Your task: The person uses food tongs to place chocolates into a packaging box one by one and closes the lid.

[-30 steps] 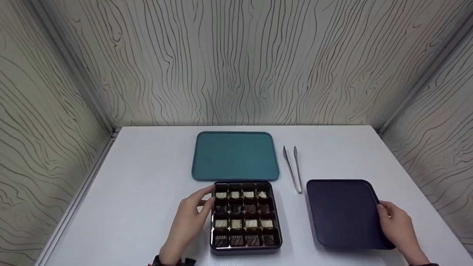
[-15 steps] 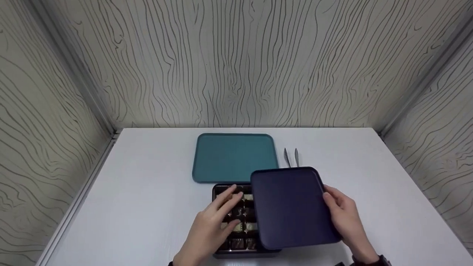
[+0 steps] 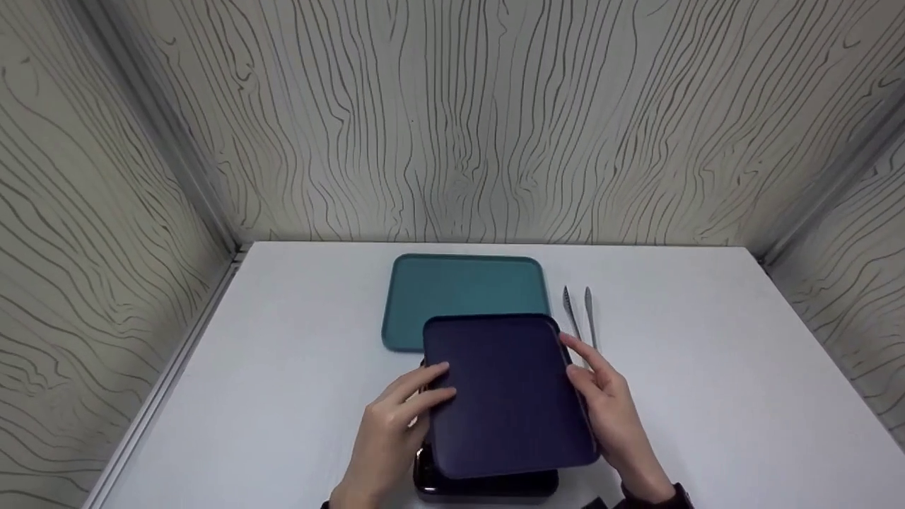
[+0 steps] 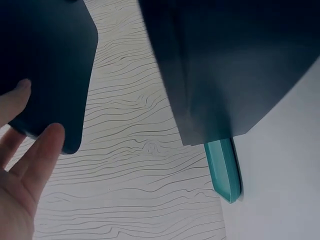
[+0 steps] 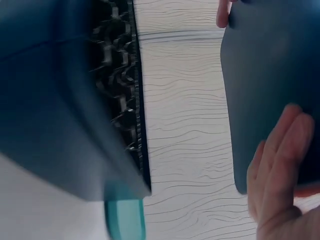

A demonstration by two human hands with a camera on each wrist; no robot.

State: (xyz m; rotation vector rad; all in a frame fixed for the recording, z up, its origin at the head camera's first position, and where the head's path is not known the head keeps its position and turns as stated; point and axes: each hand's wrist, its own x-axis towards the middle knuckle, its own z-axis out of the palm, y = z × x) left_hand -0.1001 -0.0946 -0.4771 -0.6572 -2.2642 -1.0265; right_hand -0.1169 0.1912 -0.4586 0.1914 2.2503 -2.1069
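A dark purple lid (image 3: pixel 509 403) hangs tilted over the matching box (image 3: pixel 488 489), covering most of it in the head view. My left hand (image 3: pixel 385 428) pinches the lid's left edge, two fingertips on top. At the opposite edge, my right hand (image 3: pixel 614 410) holds the lid between thumb and fingers. The left wrist view has the lid (image 4: pixel 57 65) apart from the box wall (image 4: pixel 240 75). In the right wrist view a gap also separates lid (image 5: pixel 270 60) and box (image 5: pixel 75 115), where part of the dark compartment insert (image 5: pixel 120 80) shows. The chocolates are hidden beneath the lid.
Behind the box a teal tray (image 3: pixel 459 286) lies flat, its near right part covered by the lid. Metal tongs (image 3: pixel 590 318) rest to the tray's right, partly behind my right hand. Wood-patterned panels (image 3: pixel 452 141) enclose the white table (image 3: pixel 304 318) at the back and sides.
My right hand has brought the lid from the right side of the table leftward over the box. My left hand has left the box's edge and taken the lid's left edge.
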